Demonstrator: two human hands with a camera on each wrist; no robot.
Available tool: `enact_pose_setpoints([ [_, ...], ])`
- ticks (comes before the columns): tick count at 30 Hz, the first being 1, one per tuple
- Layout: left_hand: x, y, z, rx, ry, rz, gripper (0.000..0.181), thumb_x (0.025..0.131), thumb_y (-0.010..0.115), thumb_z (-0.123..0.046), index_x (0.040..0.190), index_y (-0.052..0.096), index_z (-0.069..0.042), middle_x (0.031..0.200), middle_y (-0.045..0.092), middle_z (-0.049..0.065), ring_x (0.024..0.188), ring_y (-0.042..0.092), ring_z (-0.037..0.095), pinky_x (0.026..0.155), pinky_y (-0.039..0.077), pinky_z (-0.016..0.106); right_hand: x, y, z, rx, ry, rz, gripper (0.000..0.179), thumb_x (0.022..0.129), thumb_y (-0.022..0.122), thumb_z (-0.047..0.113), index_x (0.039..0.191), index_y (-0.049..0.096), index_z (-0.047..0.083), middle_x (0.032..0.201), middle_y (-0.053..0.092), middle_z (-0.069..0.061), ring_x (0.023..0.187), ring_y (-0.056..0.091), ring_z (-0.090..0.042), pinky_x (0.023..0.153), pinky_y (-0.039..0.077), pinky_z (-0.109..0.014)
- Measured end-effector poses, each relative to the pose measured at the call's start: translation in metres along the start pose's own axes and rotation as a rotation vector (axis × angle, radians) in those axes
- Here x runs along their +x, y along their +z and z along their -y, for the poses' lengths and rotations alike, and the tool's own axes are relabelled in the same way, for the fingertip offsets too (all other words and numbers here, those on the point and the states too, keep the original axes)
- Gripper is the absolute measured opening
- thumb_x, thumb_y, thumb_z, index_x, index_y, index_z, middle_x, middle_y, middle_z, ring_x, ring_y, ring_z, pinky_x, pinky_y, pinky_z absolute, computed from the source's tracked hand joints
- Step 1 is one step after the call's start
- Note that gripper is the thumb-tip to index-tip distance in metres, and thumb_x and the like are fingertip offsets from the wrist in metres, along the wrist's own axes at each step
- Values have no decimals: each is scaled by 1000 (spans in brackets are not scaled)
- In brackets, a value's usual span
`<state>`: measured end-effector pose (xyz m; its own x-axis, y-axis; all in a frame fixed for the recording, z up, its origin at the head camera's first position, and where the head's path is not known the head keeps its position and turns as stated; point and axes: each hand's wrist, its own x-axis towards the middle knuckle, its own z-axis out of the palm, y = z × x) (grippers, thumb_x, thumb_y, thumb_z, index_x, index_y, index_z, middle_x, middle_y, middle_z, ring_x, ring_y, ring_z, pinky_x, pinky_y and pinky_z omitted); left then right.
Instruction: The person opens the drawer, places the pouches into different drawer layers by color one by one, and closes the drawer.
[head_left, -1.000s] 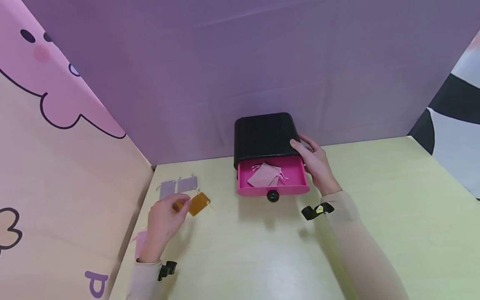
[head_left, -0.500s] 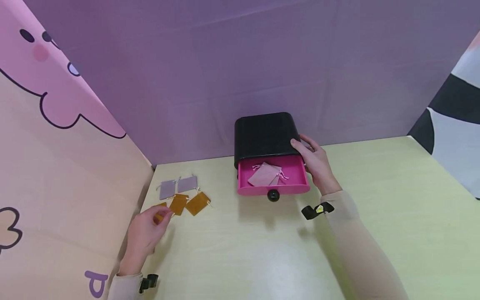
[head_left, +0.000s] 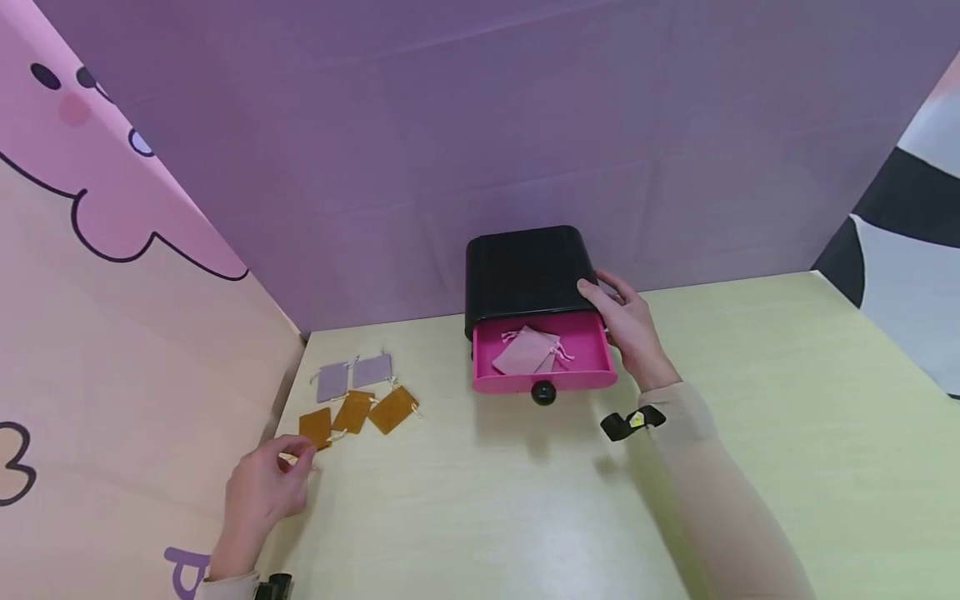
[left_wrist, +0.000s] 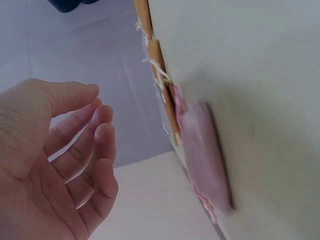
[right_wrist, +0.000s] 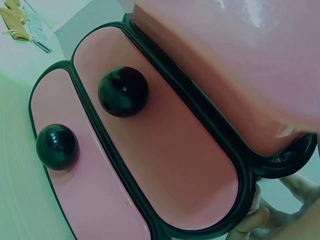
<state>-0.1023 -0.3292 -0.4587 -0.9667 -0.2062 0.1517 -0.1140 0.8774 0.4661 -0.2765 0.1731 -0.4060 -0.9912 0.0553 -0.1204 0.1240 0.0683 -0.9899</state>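
My left hand (head_left: 266, 492) hovers over the table's left side, fingers loosely curled, with nothing between thumb and fingertips in the left wrist view. Beside it there lies a pink drawstring pouch (left_wrist: 205, 155), mostly hidden by the hand in the head view. Three mustard-brown pouches (head_left: 315, 427) lie just beyond, with two lilac pouches (head_left: 332, 382) behind them. My right hand (head_left: 633, 333) grips the right side of a black mini drawer cabinet (head_left: 528, 271), thumb on its top. The pink top drawer (head_left: 585, 346) is pulled out and holds pale pink pouches (head_left: 525, 350).
Below the pulled-out drawer, two closed pink drawers (right_wrist: 165, 155) with round black knobs (right_wrist: 123, 91) show in the right wrist view. A purple cloth wall (head_left: 450, 150) stands right behind the cabinet. A printed panel (head_left: 135, 350) borders the table's left edge.
My left hand has moved left and toward me, away from the brown pouches, uncovering them. The right hand, cabinet and drawer have stayed in place.
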Motion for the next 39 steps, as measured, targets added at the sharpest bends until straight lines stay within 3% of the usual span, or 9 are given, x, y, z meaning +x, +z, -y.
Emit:
enact_pose_setpoints([
  [4,-5,0,8,-9,15,-19,21,98,73,-26,112,81,-12,93,80,4,76,71,17,61,45,32,0,0,0,-7,1,-7,85,99,63,63,169,31,28,168,43,-14,146,52,-35,118,47,-49],
  [7,-8,0,12,-16,22,-20,23,97,74,-26,112,80,-10,91,79,5,76,70,17,61,45,31,0,-1,-1,-7,1,-12,84,99,63,64,169,31,28,168,43,-13,145,52,-34,114,51,-44],
  [11,-13,0,15,-14,12,3,26,98,75,-27,114,80,-8,93,79,5,77,70,17,61,46,30,1,-2,-2,-9,2,-11,84,99,63,64,169,31,29,167,44,-13,144,53,-34,111,52,-40],
  [17,-15,0,21,11,3,24,29,100,74,-32,117,79,-9,97,80,6,81,73,19,64,49,31,0,-1,-2,-10,-5,-11,85,99,62,63,169,30,28,169,41,-14,147,51,-36,119,46,-51],
  [26,-16,-2,24,35,-43,93,36,100,75,-37,121,77,-8,95,77,4,77,64,14,63,45,30,0,-2,-2,-8,1,-8,86,99,63,63,170,29,27,169,40,-14,148,50,-37,122,43,-55],
  [32,-17,-4,28,39,-50,111,32,99,76,-31,123,77,-10,100,78,6,79,64,15,63,45,29,0,-1,-2,2,-3,-7,85,99,63,63,169,30,28,169,41,-13,147,51,-36,121,45,-52],
  [39,-16,-9,34,51,-94,161,40,100,74,-37,127,75,-8,107,78,9,82,64,17,65,45,31,-1,1,-2,-4,-9,0,84,99,62,62,169,31,29,168,42,-13,146,52,-36,119,47,-50],
])
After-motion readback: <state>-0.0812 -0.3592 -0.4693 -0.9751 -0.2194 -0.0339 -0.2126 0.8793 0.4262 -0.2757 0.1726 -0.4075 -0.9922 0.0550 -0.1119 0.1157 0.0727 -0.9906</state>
